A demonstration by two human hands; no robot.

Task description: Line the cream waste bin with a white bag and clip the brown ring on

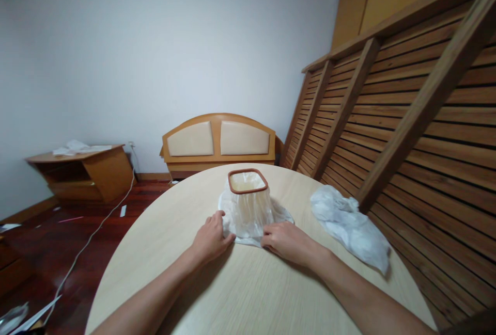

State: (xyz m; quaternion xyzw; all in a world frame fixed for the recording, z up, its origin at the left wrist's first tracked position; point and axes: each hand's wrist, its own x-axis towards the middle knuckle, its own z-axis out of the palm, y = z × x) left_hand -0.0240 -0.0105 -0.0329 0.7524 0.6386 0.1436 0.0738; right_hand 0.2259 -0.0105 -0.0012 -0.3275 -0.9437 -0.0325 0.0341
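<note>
A small bin with a brown square rim [248, 192] stands on the round table. A thin, translucent white plastic bag [248, 216] lines it and hangs down over its outside. The bag's loose lower edge spreads on the tabletop around the base. At the near left of that edge is my left hand [211, 237], thumb and forefinger apart, touching the plastic. My right hand [287, 239] has its fingers curled together on the near right edge of the bag. The fingertips pressed into the plastic are partly hidden.
To the right on the pale round table [163, 252] lies a crumpled white plastic bag [349, 226]. Slatted wooden panels [387, 133] lean close along the right side. Behind are a headboard [217, 141] and a low cabinet [93, 170]. A cable [93, 234] crosses the floor.
</note>
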